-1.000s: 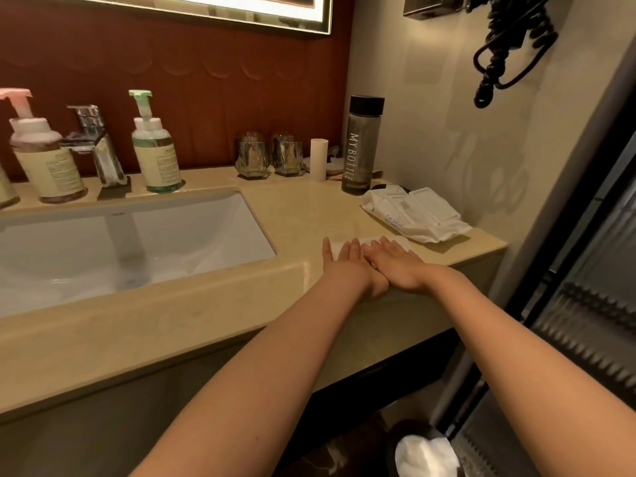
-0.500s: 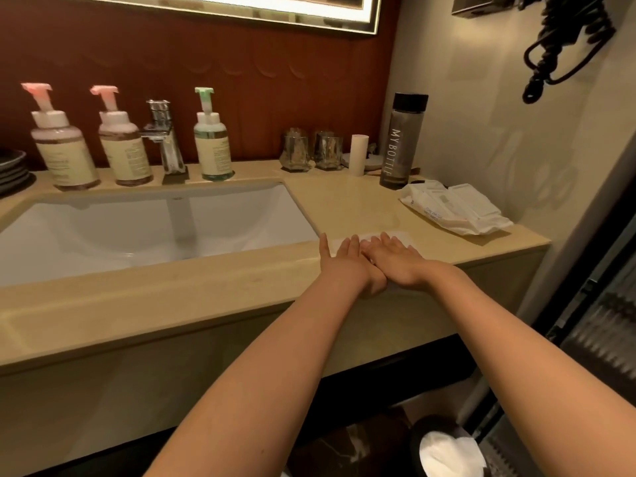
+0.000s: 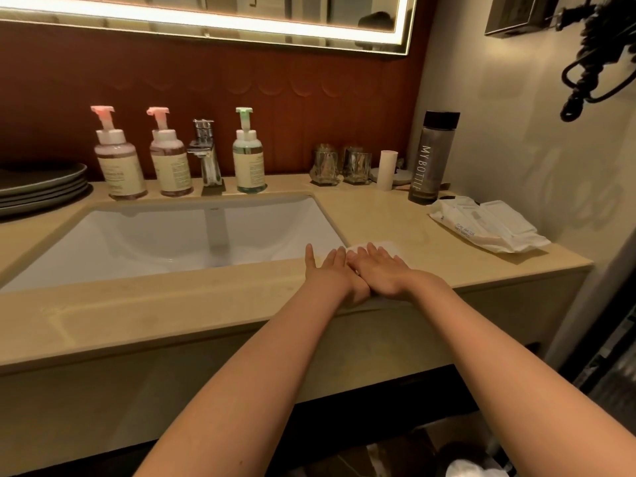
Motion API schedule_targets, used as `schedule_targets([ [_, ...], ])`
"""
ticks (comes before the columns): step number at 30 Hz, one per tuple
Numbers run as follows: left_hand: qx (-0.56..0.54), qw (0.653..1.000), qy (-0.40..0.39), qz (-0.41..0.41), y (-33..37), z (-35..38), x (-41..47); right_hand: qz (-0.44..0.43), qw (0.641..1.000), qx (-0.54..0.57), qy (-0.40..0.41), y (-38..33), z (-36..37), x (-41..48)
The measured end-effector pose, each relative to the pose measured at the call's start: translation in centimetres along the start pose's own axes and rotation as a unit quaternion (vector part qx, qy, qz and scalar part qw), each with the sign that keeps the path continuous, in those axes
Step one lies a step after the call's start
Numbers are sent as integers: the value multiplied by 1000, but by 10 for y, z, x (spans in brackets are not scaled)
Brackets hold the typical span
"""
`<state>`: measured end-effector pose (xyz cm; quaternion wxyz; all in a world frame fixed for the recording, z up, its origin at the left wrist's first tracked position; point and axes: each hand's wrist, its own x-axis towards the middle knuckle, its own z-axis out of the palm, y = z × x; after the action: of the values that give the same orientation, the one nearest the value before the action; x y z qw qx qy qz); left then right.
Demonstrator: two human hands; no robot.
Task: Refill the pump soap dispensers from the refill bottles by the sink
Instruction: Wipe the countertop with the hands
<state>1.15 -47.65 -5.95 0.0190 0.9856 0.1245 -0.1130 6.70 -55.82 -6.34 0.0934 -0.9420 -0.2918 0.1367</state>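
Three pump soap dispensers stand behind the sink: a pink-topped one at the left, a second pink-topped one beside it, and a green-topped one right of the faucet. My left hand and my right hand lie flat side by side, fingers straight, on a white tissue at the counter's front edge, right of the sink. Neither hand holds anything. A tall dark bottle lettered "MY BOTTLE" stands at the back right.
Stacked grey plates sit at the far left. Two glass tumblers and a small white cup stand by the back wall. A white wipes packet lies at the right end. A coiled black cord hangs on the right wall.
My view has swung left, bringing the two pink-topped dispensers and the plates into sight. Both hands stay flat on the tissue in the same spot.
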Motion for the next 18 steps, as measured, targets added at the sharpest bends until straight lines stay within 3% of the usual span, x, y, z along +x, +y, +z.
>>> schedule_targets([
  [18,9,999,6,-53,-55,9,-41,-64,998,-26,-12,-58,22,1],
])
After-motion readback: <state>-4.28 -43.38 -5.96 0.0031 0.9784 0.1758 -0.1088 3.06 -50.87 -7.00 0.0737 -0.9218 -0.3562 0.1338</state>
